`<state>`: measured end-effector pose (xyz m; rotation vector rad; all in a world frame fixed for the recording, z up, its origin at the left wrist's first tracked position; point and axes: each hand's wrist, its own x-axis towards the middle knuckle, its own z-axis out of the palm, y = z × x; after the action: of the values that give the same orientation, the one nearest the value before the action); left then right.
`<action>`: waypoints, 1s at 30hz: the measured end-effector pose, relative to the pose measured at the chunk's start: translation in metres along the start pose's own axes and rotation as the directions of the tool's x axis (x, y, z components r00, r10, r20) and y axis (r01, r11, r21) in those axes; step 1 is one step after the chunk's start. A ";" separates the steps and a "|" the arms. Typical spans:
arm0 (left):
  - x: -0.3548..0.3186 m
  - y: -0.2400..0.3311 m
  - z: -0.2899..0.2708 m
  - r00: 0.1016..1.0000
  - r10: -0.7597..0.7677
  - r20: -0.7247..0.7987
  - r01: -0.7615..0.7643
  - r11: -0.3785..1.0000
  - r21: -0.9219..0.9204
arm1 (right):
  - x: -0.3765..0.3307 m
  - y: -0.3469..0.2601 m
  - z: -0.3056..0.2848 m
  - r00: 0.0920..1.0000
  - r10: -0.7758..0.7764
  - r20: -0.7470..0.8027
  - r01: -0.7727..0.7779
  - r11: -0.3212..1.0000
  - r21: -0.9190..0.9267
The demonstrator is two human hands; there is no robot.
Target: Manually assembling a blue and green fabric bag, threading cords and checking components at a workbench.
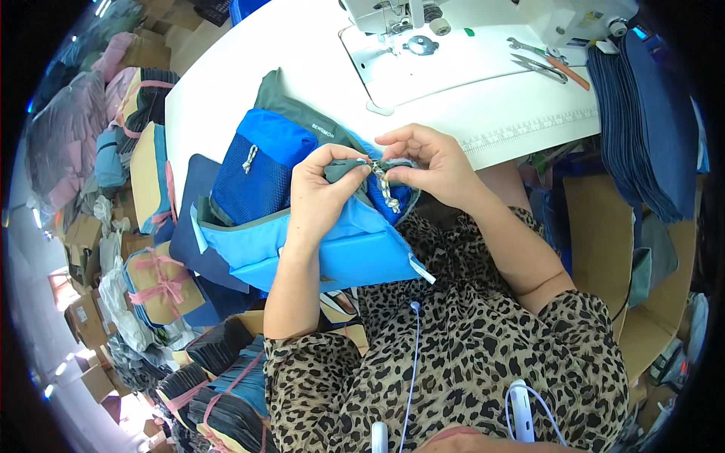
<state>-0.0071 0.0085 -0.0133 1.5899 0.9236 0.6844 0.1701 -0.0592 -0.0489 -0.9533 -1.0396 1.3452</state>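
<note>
A partly sewn bag (325,245) in light blue, royal blue and grey-green cloth rests over the table edge and against my lap. On its left part is a royal blue mesh pocket (253,177) with a knotted cord pull (249,159). My left hand (321,196) pinches a fold of grey-green cloth at the bag's upper edge. Close beside it, my right hand (430,166) pinches the same edge between thumb and fingers, its index finger bent above. Between the two hands hangs a second patterned cord pull (388,192), knotted at its lower end. The fingertips hide the exact grip.
A sewing machine (400,19) stands at the table's far side. Scissors (540,66) and an orange-handled tool (570,73) lie to its right. Stacked dark blue panels (642,128) hang over the right edge. Tied bundles of cut pieces (162,283) and a cardboard box (596,241) flank me.
</note>
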 end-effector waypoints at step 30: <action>-0.007 0.014 0.000 0.999 0.003 -0.042 0.007 0.976 0.216 | 0.003 -0.017 0.012 0.960 -0.281 0.021 0.243 0.788 -0.565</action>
<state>-0.0077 0.0017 0.0004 1.7713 1.0599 0.6347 0.1633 -0.0576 -0.0290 -1.2184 -1.5044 0.7701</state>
